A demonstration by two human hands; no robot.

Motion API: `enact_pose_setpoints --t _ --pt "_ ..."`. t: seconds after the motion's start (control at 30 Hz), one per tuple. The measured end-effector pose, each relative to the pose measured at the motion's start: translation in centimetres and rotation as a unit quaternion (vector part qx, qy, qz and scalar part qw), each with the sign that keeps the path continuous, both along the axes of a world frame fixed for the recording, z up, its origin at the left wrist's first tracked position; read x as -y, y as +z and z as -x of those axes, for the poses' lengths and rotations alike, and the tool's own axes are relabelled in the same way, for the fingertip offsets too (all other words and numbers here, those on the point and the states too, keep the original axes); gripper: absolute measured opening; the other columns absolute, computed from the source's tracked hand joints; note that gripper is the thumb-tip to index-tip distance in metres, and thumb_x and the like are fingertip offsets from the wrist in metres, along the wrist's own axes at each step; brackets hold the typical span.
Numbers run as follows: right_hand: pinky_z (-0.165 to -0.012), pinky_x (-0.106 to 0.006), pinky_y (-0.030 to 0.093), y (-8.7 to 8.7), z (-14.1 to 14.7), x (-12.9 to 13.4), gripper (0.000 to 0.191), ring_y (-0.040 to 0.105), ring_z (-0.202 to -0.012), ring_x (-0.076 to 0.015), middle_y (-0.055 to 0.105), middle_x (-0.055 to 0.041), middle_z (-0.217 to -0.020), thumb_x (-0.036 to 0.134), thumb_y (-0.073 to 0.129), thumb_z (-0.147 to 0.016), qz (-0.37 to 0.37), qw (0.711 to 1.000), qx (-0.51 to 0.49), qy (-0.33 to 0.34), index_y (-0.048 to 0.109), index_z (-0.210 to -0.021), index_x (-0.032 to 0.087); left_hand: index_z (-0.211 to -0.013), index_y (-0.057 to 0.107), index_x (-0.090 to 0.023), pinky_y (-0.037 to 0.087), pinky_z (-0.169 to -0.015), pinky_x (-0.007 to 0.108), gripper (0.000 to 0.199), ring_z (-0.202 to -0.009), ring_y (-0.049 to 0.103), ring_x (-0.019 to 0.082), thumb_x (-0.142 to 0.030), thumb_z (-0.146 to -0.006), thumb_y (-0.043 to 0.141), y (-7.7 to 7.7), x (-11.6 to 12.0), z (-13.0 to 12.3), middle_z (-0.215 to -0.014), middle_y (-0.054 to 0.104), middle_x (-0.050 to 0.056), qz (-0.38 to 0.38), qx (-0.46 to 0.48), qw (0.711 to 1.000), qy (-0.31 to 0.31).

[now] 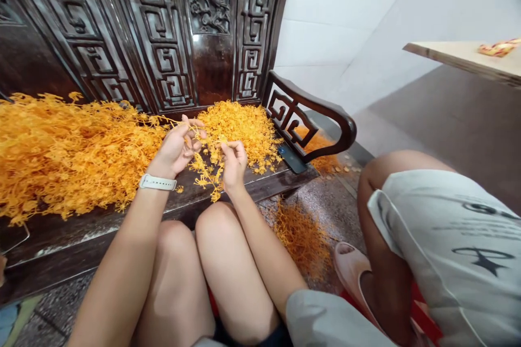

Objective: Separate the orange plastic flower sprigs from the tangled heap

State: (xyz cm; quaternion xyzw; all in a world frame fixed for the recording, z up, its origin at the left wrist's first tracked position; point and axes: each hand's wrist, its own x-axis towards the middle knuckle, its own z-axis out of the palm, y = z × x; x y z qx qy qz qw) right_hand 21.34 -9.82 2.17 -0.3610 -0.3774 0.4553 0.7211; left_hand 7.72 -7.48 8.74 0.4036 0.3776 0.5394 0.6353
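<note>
Left hand (179, 147), half-curled, holds an orange sprig (192, 128); right hand (234, 165), nearly closed, pinches orange bits (218, 145); the sprig is over the worktop (260, 181), between larger heap (81, 157) and smaller heap (240, 129), presumably keeping both reachable.

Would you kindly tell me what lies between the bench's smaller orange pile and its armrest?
In the head view, a dark phone lies between the smaller pile and the armrest.

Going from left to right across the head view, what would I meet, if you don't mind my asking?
Large yellow pile → left hand → right hand → phone → the other person's shorts.
</note>
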Motion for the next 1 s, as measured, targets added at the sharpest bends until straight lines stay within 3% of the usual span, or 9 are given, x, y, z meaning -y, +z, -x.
enact_pose_setpoints --t 0.13,0.3,0.4,0.5,0.6,0.67,0.73,0.87,1.0 --pt "-0.081 -0.029 0.048 0.2 -0.4 0.1 0.023 0.061 -0.078 -0.0142 0.065 0.0013 -0.079 0.038 0.072 -0.087 -0.016 1.0 -0.021 -0.013 0.058 -0.082 0.021 -0.091 0.072 -0.018 0.019 -0.039 0.019 0.04 -0.044 0.036 0.005 -0.057 -0.089 0.074 -0.4 0.4 -0.4 -0.066 0.054 -0.002 -0.065 -0.161 0.984 -0.046" --pt "-0.078 -0.029 0.049 1.0 -0.5 0.4 0.022 0.058 -0.075 -0.0147 0.063 0.0014 -0.076 0.037 0.072 -0.088 -0.036 0.999 0.025 -0.027 0.06 -0.08 0.021 -0.068 0.072 -0.017 0.026 -0.047 0.022 0.033 -0.052 0.035 0.009 -0.046 -0.079 0.083 0.0 0.8 -0.7 -0.059 0.052 -0.001 -0.173 -0.313 0.928 -0.102" --pt "-0.079 -0.031 0.051 3.4 -1.6 1.3 0.02 0.059 -0.075 -0.0149 0.063 0.0006 -0.076 0.037 0.072 -0.088 -0.062 0.998 0.011 -0.019 0.06 -0.082 0.022 -0.063 0.073 -0.018 0.032 -0.051 0.022 0.035 -0.057 0.042 0.012 -0.048 -0.079 0.082 -0.5 0.5 0.2 -0.058 0.056 0.001 -0.2 -0.338 0.912 -0.116" --pt "-0.079 -0.034 0.053 6.8 -5.3 3.1 0.022 0.058 -0.073 -0.0151 0.062 -0.0003 -0.078 0.042 0.07 -0.091 -0.115 0.993 -0.015 -0.015 0.057 -0.086 0.025 -0.069 0.079 -0.019 0.039 -0.054 0.022 0.033 -0.062 0.051 0.015 -0.05 -0.073 0.087 -2.0 -0.4 2.0 -0.065 0.063 0.005 -0.172 -0.347 0.916 -0.104" --pt "-0.069 -0.037 0.055 8.0 -10.3 4.6 0.04 0.057 -0.066 -0.018 0.058 -0.0014 -0.069 0.065 0.074 -0.085 -0.186 0.968 0.124 0.11 0.059 -0.083 0.028 -0.076 0.077 -0.019 0.03 -0.045 0.019 0.032 -0.053 0.044 0.012 -0.05 -0.077 0.084 -2.8 -0.8 3.5 -0.06 0.054 0.002 -0.106 -0.269 0.957 -0.024" --pt "-0.062 -0.037 0.053 7.0 -12.2 4.3 0.057 0.061 -0.065 -0.0222 0.057 -0.0045 -0.063 0.082 0.08 -0.066 -0.249 0.92 0.204 0.222 0.062 -0.076 0.029 -0.078 0.074 -0.018 0.027 -0.043 0.016 0.028 -0.052 0.042 0.009 -0.044 -0.078 0.084 -2.4 -0.6 3.7 -0.065 0.054 0.001 -0.085 -0.179 0.98 0.011" --pt "-0.057 -0.037 0.051 5.2 -12.2 3.0 0.065 0.065 -0.068 -0.0252 0.059 -0.0083 -0.062 0.091 0.079 -0.057 -0.269 0.903 0.177 0.286 0.066 -0.074 0.029 -0.079 0.072 -0.017 0.029 -0.044 0.015 0.028 -0.054 0.044 0.007 -0.042 -0.078 0.086 -1.8 -0.2 3.2 -0.072 0.057 0.002 -0.075 -0.113 0.991 0.004" --pt "-0.057 -0.03 0.053 3.0 -7.8 -0.3 0.053 0.063 -0.069 -0.0178 0.073 -0.0092 -0.082 0.075 0.074 -0.082 -0.078 0.956 -0.058 0.276 0.071 -0.091 0.023 -0.083 0.07 -0.016 0.028 -0.043 0.014 0.037 -0.052 0.043 0.006 -0.05 -0.083 0.084 -1.2 0.2 1.3 -0.071 0.056 0.0 -0.05 -0.084 0.995 -0.029" --pt "-0.059 -0.024 0.053 2.6 -4.0 -0.9 0.036 0.06 -0.066 -0.0117 0.078 -0.0041 -0.095 0.043 0.08 -0.087 0.087 0.942 -0.196 0.258 0.07 -0.113 0.02 -0.086 0.068 -0.016 0.029 -0.042 0.015 0.039 -0.05 0.044 0.005 -0.052 -0.084 0.084 -1.1 0.0 0.3 -0.071 0.056 -0.002 -0.031 -0.061 0.998 -0.016"
